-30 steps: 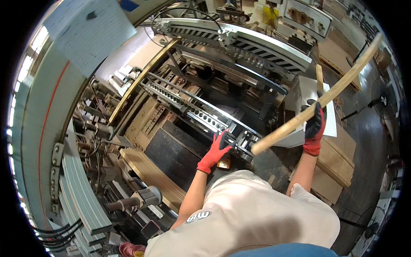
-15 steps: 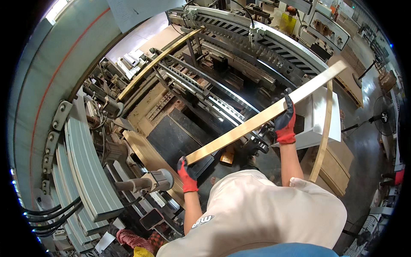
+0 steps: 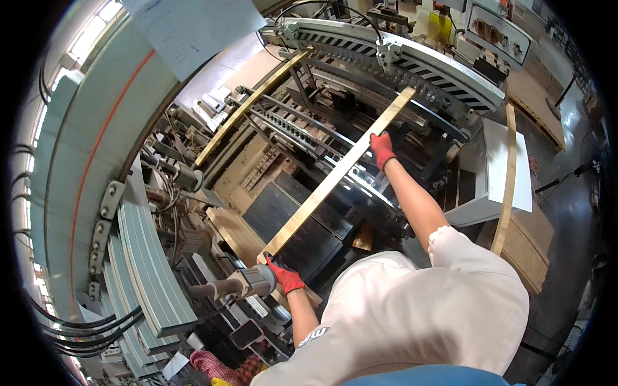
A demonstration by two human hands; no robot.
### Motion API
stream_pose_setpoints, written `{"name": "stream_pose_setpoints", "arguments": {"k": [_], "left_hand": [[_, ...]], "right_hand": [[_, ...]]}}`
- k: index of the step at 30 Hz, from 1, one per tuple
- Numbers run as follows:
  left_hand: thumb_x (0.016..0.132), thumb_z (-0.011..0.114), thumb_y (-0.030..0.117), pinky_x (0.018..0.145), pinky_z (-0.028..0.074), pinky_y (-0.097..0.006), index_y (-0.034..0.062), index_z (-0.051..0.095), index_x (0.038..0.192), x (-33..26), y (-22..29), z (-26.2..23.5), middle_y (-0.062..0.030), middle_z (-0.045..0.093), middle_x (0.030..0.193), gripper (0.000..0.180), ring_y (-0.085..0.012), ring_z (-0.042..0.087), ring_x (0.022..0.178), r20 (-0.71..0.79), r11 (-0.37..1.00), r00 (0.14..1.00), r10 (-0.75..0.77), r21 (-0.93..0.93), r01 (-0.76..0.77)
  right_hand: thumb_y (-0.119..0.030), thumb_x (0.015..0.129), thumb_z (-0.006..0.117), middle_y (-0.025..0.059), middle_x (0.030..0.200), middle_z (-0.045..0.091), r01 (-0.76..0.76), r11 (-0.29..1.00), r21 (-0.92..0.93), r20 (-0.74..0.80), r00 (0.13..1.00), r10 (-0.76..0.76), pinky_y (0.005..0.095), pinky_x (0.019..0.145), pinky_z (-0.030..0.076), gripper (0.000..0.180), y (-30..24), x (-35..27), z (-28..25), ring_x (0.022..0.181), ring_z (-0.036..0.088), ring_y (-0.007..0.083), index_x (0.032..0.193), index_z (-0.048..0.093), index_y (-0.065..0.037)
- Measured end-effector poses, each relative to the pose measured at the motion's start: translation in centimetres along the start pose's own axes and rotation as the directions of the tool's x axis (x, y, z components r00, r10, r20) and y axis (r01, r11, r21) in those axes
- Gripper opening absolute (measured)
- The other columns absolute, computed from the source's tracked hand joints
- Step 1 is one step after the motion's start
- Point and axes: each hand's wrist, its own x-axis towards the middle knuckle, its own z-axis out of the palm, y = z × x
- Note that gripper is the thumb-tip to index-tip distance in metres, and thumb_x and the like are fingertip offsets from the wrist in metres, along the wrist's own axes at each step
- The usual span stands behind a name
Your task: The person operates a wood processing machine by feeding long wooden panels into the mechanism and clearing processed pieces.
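I hold a long pale wooden strip (image 3: 335, 180) slantwise over a large woodworking machine (image 3: 399, 58). My left hand (image 3: 285, 276), in a red glove, grips the strip's near lower end. Farther up, my right hand (image 3: 382, 149), also in a red glove, grips the strip about three quarters of the way along. The strip's far end reaches the machine's curved grey frame. Under the strip lie toothed metal rails (image 3: 290, 128) and a dark flat bed (image 3: 302, 222).
A second wooden strip (image 3: 505, 180) leans upright at the right beside a white cabinet (image 3: 499, 167). Another long strip (image 3: 251, 103) lies along the machine's far rail. Ribbed grey panels (image 3: 148, 264) and cables stand at the left. A metal roller (image 3: 238, 283) juts out near my left hand.
The strip has swung left and over the machine. My right hand moved left and forward with it; my left hand took hold of the near end and stays low.
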Motion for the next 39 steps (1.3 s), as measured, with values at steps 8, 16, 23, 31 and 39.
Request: {"name": "stream_pose_setpoints", "arguments": {"k": [8,16,23,31,39], "left_hand": [[0.086,0.064,0.007,0.069,0.051,-0.028,0.0007,0.060,0.107,11.3,-3.7,-1.4,-0.0060,0.063,0.101,0.023,-0.0142,0.060,0.078,-0.014,0.936,0.944,0.329,-0.131,-0.328],[0.084,0.069,0.015,0.057,0.045,-0.031,0.0081,0.052,0.120,5.4,-3.1,6.2,-0.0029,0.059,0.085,0.041,-0.0155,0.055,0.067,0.026,0.965,0.977,0.213,-0.164,-0.207],[0.084,0.070,0.016,0.057,0.047,-0.032,0.0134,0.050,0.118,3.3,-3.4,9.3,-0.0050,0.061,0.093,0.040,-0.0162,0.056,0.068,-0.320,0.851,0.790,0.523,0.241,-0.466],[0.081,0.073,0.014,0.083,0.048,-0.036,0.0064,0.049,0.124,7.9,-3.7,4.0,-0.0097,0.058,0.117,0.049,-0.0217,0.058,0.094,-0.315,0.808,0.756,0.574,0.372,-0.458],[0.079,0.076,0.017,0.089,0.045,-0.036,0.0011,0.047,0.127,8.0,-4.2,5.2,-0.0128,0.057,0.120,0.059,-0.0231,0.056,0.101,-0.297,0.717,0.669,0.681,0.455,-0.528]], "right_hand": [[-0.034,0.087,0.055,0.0279,0.112,0.060,-0.108,0.982,-0.158,0.134,0.982,0.130,0.0467,0.090,0.046,0.080,-5.0,-0.8,4.9,0.102,0.059,0.0415,0.146,0.013,-0.001],[-0.039,0.087,0.056,0.0243,0.111,0.061,0.015,0.975,-0.220,0.086,0.996,0.004,0.0478,0.083,0.047,0.080,-3.5,1.5,2.7,0.098,0.060,0.0402,0.146,0.015,-0.002],[-0.039,0.089,0.055,0.0227,0.116,0.060,-0.033,0.986,-0.163,0.145,0.988,0.057,0.0477,0.084,0.047,0.079,-4.5,1.1,2.3,0.100,0.059,0.0385,0.147,0.017,-0.003],[-0.037,0.088,0.057,0.0246,0.104,0.063,0.011,0.994,-0.106,0.133,0.991,0.003,0.0483,0.079,0.048,0.076,-5.5,-0.2,2.0,0.093,0.061,0.0397,0.144,0.021,-0.001],[-0.038,0.088,0.058,0.0248,0.110,0.061,-0.017,0.992,-0.128,0.113,0.993,0.031,0.0474,0.081,0.048,0.077,-4.9,0.2,2.4,0.096,0.061,0.0395,0.146,0.020,-0.004]]}}
